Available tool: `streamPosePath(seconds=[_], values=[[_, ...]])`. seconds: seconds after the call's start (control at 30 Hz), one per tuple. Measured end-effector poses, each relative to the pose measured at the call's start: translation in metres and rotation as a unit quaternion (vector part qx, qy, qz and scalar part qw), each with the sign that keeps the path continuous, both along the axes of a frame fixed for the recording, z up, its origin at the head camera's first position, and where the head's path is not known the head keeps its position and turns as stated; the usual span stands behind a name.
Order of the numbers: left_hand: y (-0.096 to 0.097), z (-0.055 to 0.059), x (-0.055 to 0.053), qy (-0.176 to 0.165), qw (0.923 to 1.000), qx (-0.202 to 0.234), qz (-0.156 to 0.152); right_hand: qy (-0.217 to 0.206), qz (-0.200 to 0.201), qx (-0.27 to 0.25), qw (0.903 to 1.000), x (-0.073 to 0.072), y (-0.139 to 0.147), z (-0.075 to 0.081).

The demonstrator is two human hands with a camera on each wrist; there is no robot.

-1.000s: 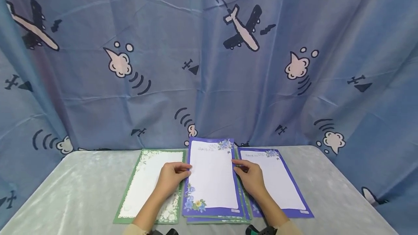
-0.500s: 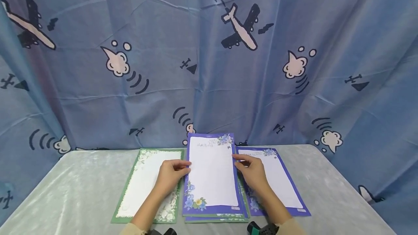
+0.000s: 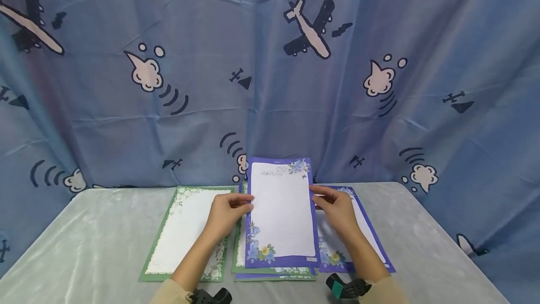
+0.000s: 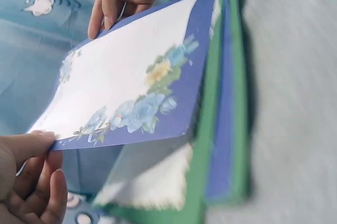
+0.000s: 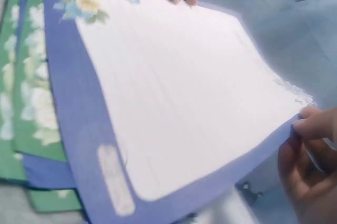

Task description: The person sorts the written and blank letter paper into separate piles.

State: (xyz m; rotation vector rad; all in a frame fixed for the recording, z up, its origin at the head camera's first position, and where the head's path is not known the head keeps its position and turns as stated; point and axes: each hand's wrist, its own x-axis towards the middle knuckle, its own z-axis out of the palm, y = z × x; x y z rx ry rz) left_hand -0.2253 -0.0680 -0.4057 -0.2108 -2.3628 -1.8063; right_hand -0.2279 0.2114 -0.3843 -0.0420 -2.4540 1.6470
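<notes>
A sheet of purple-bordered stationery paper [image 3: 281,210], with blue flowers in two corners, is held up by its side edges. My left hand [image 3: 228,212] pinches its left edge between thumb and fingers. At the right edge my right hand [image 3: 336,208] pinches it the same way. Below it lies a stack of green and purple bordered sheets [image 4: 215,129], largely hidden in the head view. In the right wrist view the held paper [image 5: 174,92] stands tilted, apart from the green-bordered sheets [image 5: 39,92].
On the left lies a green-bordered sheet [image 3: 181,229], partly under my left forearm. A second purple-bordered sheet [image 3: 369,231] lies on the right under my right forearm. All rest on a pale cloth-covered table [image 3: 105,233]. A blue curtain [image 3: 202,60] with airplane prints hangs behind.
Both hands have lifted the purple-bordered sheet up and slightly right, off the stack, so the green-bordered sheet below shows more. The head view has tilted a little downward.
</notes>
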Motion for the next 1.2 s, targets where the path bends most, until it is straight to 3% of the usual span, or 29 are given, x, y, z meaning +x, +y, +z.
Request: streamPosePath(seconds=[0.3,0.53,0.73,1.0,1.2], values=[[0.032,0.031,-0.006,0.011,0.9993,0.009,-0.034,0.018,-0.032,-0.022,0.9991,0.005,0.023,0.026],[0.058,0.045,-0.009,0.032,0.9978,0.023,-0.053,0.013,-0.069,-0.024,0.9972,0.007,0.035,0.04],[0.079,0.054,-0.01,0.021,0.997,0.04,-0.063,0.007,-0.118,-0.028,0.9926,0.008,0.046,0.049],[0.105,0.058,-0.01,0.009,0.996,0.061,-0.064,-0.005,-0.177,-0.027,0.9838,0.009,0.066,0.056],[0.119,0.048,-0.007,-0.01,0.9942,0.083,-0.068,-0.009,-0.195,-0.025,0.9805,0.011,0.078,0.055]])
